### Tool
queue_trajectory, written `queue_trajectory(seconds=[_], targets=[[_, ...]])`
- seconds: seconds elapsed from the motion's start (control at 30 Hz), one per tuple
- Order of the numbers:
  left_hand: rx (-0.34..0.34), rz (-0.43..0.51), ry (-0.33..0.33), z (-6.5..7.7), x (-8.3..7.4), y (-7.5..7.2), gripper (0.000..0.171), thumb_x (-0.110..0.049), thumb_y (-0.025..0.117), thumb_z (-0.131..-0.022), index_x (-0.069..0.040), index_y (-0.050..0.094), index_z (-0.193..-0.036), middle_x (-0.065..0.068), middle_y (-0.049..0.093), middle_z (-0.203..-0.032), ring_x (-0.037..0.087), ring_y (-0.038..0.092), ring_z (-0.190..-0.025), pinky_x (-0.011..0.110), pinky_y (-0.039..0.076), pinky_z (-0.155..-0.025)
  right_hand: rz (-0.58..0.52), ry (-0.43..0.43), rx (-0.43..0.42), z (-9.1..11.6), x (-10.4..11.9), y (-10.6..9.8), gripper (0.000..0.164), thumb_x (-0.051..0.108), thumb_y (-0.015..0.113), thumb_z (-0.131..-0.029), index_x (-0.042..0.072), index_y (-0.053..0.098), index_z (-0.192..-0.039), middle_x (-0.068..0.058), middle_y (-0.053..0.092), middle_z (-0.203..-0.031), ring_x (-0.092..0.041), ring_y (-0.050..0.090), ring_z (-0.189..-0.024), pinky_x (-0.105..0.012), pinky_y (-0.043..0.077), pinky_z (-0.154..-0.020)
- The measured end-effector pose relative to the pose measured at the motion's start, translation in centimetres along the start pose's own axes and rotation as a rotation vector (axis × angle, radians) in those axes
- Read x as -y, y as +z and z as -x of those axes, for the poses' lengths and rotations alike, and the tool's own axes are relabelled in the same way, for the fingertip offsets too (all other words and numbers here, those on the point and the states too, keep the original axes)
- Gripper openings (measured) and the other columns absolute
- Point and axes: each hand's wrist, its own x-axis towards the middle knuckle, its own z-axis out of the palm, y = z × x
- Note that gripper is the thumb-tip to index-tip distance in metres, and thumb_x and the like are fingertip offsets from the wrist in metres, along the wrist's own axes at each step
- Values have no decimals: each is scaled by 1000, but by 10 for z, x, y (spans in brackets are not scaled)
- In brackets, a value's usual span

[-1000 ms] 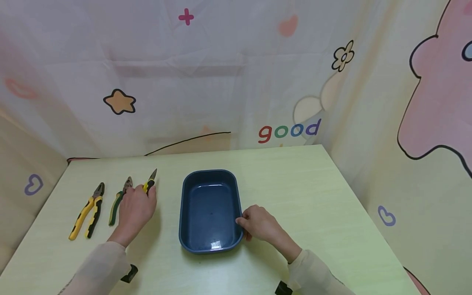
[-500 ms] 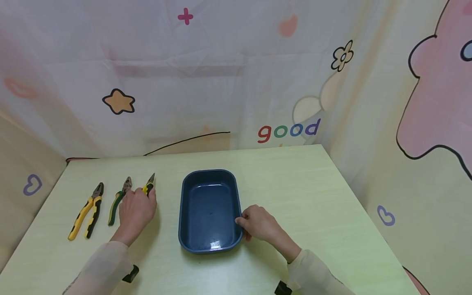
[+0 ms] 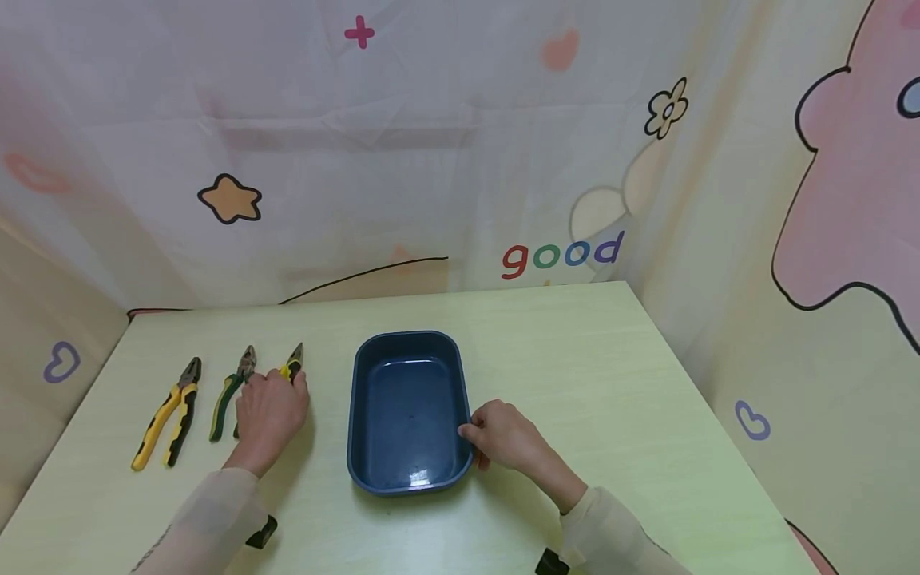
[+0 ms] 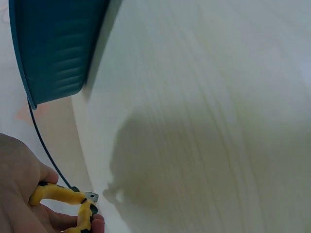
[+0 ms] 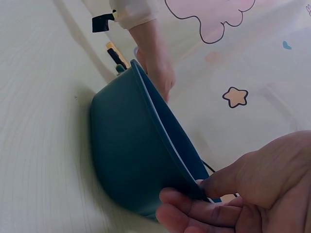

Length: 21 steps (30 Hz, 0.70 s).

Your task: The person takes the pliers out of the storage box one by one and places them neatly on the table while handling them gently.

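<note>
My left hand (image 3: 271, 415) holds yellow-and-black pliers (image 3: 295, 364) with pointed jaws facing the back of the table. In the left wrist view, the fingers wrap about the pliers' yellow handles (image 4: 60, 193), which are spread apart; the palm hides part of them. A blue rectangular plastic tub (image 3: 410, 391) stands upright on the table with nothing in it. On its right side, my right hand (image 3: 506, 435) pinches the rim, thumb inside and fingers outside, as the right wrist view shows of the tub (image 5: 131, 141).
Left of my left hand lie green-handled pliers (image 3: 228, 395), partly behind that hand. Farther left are larger yellow-and-black pliers (image 3: 165, 415) with handles apart. The pale table (image 3: 575, 383) meets a printed curtain (image 3: 431, 160) at the back and sides.
My left hand and its pliers have drawn slightly back toward me, and the hand has shifted a little right. The right hand and the tub have stayed in place.
</note>
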Motion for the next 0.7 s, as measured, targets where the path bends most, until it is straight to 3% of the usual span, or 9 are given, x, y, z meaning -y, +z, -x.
queue_trajectory(seconds=[0.7], targets=[[-26,-4,-7,2,1,11,53,-31,42,-107,20,51,-99,37,47,-101,50,51,-93,61,43,-85,17,8,-1,0,1,0,32,15,65,-101,7,66,-70,0,63,-53,-16,62,-57,-30,43,-56]])
